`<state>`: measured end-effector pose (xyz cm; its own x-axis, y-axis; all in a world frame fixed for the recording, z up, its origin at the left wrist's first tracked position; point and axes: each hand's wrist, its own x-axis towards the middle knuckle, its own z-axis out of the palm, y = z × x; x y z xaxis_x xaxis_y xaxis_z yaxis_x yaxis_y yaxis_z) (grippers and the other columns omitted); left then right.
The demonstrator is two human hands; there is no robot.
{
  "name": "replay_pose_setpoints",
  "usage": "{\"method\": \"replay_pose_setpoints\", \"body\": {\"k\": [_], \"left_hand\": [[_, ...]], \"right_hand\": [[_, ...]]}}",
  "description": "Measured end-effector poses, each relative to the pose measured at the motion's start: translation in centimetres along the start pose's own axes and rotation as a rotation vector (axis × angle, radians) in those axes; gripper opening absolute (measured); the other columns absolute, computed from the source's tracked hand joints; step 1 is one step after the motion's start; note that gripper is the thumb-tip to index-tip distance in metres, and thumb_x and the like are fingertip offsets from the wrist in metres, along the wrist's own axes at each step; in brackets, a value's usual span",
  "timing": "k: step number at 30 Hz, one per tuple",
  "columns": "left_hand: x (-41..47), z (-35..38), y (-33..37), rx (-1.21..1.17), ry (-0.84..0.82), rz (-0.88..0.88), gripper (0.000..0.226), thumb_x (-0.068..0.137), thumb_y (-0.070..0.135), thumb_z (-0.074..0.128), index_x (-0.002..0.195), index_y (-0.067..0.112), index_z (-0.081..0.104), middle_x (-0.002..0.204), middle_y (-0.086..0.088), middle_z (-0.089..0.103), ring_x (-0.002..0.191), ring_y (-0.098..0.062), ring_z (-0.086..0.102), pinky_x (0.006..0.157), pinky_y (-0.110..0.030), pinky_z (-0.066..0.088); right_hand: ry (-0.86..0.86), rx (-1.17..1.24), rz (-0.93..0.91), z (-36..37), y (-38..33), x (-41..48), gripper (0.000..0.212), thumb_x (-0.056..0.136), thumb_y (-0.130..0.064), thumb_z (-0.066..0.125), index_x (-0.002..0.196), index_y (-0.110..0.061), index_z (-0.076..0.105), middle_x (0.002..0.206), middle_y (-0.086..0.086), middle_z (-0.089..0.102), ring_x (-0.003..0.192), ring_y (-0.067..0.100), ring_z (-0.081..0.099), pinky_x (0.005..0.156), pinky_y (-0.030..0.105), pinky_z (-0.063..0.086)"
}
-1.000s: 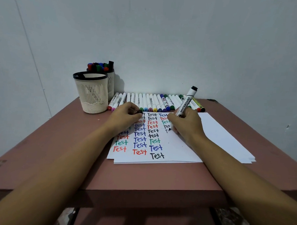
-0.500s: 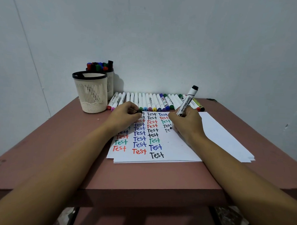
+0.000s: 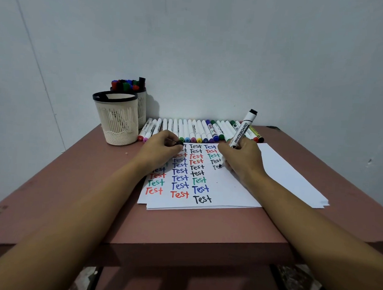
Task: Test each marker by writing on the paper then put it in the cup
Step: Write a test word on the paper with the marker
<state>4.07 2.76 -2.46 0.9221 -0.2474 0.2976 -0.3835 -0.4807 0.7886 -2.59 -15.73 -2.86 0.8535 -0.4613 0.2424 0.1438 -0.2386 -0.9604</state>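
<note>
While left fingers (image 3: 167, 141) pinch the cap (image 3: 179, 142), right fingers (image 3: 226, 154) grip the marker (image 3: 241, 132) on paper (image 3: 230, 190).

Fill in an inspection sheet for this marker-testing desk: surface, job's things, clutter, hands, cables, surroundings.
Surface: brown table, scuffed near its left edge.
Job's things: paper with columns of "Test" in black, red, blue and green; row of markers lying along the far edge; front cup; back cup packed with markers.
Clutter: spare sheets fanned out to the right of the paper.
Hands: right hand grips a black marker, tip on the paper; left hand pinches a black cap and rests on the paper.
Cables: nothing seen.
Surroundings: plain wall behind the table.
</note>
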Motion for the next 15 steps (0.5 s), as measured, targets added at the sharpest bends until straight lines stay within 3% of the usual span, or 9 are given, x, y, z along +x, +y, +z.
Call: {"method": "replay_pose_setpoints", "body": {"k": [9,15], "left_hand": [[-0.06,-0.04,0.05,0.002,-0.009,0.001,0.016,0.087,0.024,0.064,0.1,0.019,0.058,0.088,0.006,0.06,0.079,-0.007,0.056,0.071,-0.022,0.046],[-0.04,-0.06,0.09,0.003,-0.012,0.003,0.015,0.087,0.024,0.064,0.099,0.019,0.058,0.09,0.005,0.059,0.082,-0.01,0.057,0.074,-0.026,0.047]], "right_hand": [[0.025,-0.081,-0.06,0.12,-0.52,-0.2,0.018,0.082,-0.014,0.062,0.067,-0.016,0.052,0.062,-0.003,0.053,0.058,0.012,0.047,0.055,0.023,0.039],[0.012,-0.061,-0.032,-0.01,-0.54,-0.22,0.024,0.083,-0.013,0.061,0.063,-0.017,0.047,0.06,-0.002,0.05,0.061,0.015,0.047,0.062,0.029,0.042]]}}
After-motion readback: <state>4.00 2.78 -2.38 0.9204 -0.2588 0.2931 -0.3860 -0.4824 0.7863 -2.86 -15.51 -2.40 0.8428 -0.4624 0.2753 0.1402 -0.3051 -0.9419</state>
